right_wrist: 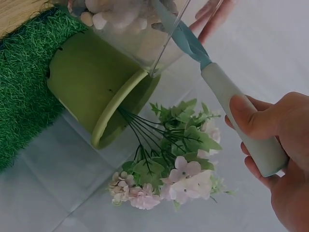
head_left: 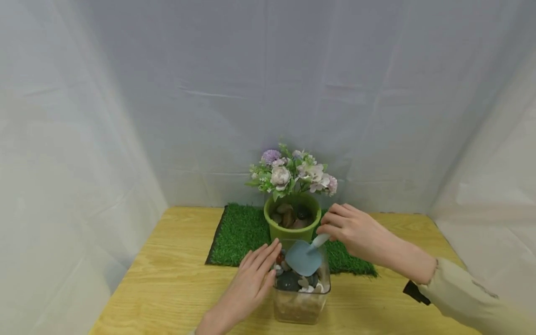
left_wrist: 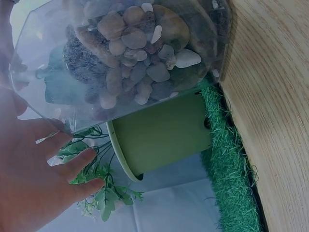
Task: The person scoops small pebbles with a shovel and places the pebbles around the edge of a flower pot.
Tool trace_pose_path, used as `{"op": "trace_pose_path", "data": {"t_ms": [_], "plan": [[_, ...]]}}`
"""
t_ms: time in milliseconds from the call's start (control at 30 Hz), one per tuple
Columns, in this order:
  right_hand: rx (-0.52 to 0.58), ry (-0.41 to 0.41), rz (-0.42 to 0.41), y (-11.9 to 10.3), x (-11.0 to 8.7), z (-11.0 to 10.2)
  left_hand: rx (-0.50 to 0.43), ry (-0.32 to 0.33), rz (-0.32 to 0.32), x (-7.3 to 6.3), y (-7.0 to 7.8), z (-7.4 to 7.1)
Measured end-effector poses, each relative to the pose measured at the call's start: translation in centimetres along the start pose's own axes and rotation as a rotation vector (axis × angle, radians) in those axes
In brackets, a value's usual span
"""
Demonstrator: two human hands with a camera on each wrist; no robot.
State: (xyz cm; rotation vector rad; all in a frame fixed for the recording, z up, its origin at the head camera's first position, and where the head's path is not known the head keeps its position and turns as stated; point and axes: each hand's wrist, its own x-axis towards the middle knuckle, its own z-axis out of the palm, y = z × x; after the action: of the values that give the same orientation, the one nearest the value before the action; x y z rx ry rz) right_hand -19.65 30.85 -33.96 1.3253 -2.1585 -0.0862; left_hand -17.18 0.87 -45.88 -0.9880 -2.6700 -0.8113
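My right hand (head_left: pixel 356 232) grips the pale handle (right_wrist: pixel 241 116) of a small toy shovel (head_left: pixel 303 258). Its blue blade dips, tilted, into a clear plastic container (head_left: pixel 299 307) of stones (left_wrist: pixel 137 72). Pebbles and larger dark stones show through the container's wall. My left hand (head_left: pixel 247 281) lies along the container's left side with its fingers straight, at the rim; whether it presses there I cannot tell. Just behind the container stands a green flowerpot (right_wrist: pixel 82 77) with stones inside and artificial flowers (head_left: pixel 293 174) in white, pink and purple.
Under the pot lies a mat of artificial grass (head_left: pixel 238 237) with a dark edge. Everything stands on a wooden table (head_left: pixel 167 288). White sheeting (head_left: pixel 217 107) hangs behind the table and at both sides.
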Motion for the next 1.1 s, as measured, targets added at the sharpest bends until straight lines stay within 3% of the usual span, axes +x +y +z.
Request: {"op": "trace_pose_path", "data": {"t_ms": [300, 467, 733, 933, 1100], "plan": [[0.099, 0.019, 0.036, 0.2, -0.7, 1.9, -0.010, 0.019, 0.011, 0.0, -0.1, 0.1], [0.210, -0.034, 0.156, 0.2, -2.1, 3.1, 0.002, 0.024, 0.013, 0.0, -0.1, 0.2], [0.372, -0.141, 0.296, 0.0, -2.7, 2.3, 0.019, 0.050, 0.034, -0.1, -0.1, 0.2], [0.363, -0.194, 0.345, -1.1, -2.6, 1.5, 0.018, 0.034, 0.022, -0.2, -0.1, 0.1], [0.202, -0.081, 0.311, -1.6, -2.3, 0.7, 0.015, 0.033, 0.031, -0.1, -0.2, 0.2]]}}
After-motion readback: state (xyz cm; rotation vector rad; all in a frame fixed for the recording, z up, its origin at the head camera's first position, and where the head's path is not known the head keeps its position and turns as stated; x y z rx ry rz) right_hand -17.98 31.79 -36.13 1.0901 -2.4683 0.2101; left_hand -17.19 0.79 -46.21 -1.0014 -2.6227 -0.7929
